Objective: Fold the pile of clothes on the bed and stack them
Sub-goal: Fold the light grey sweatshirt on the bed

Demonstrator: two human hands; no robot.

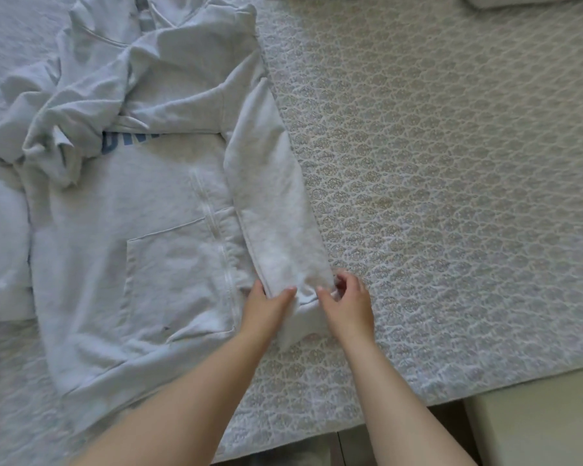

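Observation:
A light grey hooded sweatshirt (132, 230) lies front up on the bed, with blue lettering on the chest and a front pocket. Its hood and one sleeve are bunched at the upper left. The other sleeve (273, 203) runs straight down along the body's right edge. My left hand (266, 306) pinches the cuff end of this sleeve from the left. My right hand (349, 302) grips the same cuff from the right. Both hands touch the cloth near the sweatshirt's bottom hem.
The bed (435, 179) carries a patterned beige and white cover stretching right of the sweatshirt. Another pale garment (0, 250) lies at the left edge. A folded white item (535, 0) sits at the top right. The bed's front edge (418, 403) runs close below my arms.

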